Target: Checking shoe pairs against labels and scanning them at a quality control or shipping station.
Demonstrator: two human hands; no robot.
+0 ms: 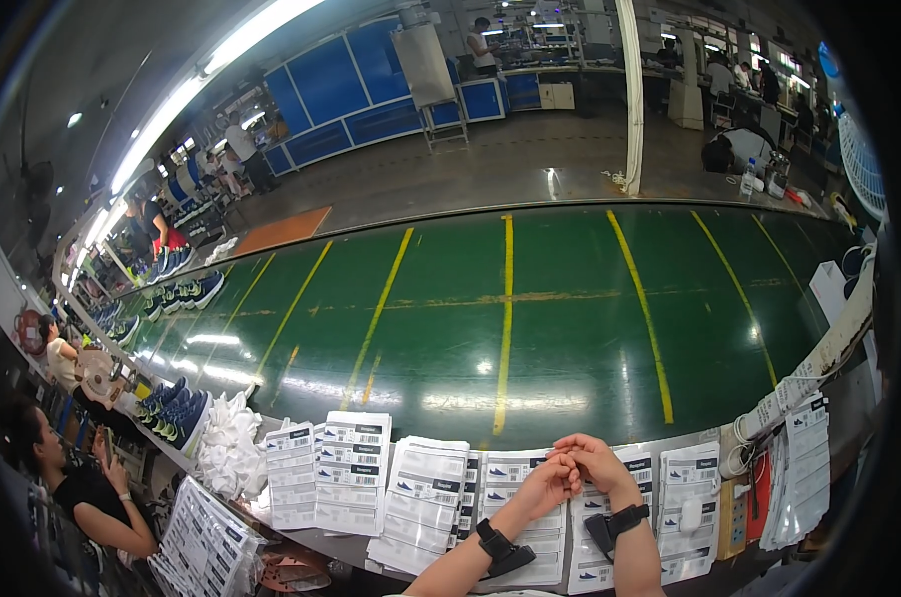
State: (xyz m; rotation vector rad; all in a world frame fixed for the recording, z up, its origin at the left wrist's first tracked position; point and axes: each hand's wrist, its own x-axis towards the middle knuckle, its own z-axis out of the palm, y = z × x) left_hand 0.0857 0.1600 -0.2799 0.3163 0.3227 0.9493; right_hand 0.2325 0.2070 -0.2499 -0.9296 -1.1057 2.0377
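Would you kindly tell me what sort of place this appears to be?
Most likely a shoe factory: a long green conveyor belt, dark sneakers at its left, and stacked label sheets along the near edge.

Paper sheets [420, 507], glossy belt [565, 348] (scuffed)

Bright tube light [261, 32] overhead, blue panels [331, 85], white post [631, 99], dark grey floor [530, 149].

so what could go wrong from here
The left hand and right hand meet above the sheets; a black wristband could brush a stack out of line.

The small white object on the right-hand stack might slide off if that stack is pulled.

The sheets lie close to the belt, so edges might catch if it runs.
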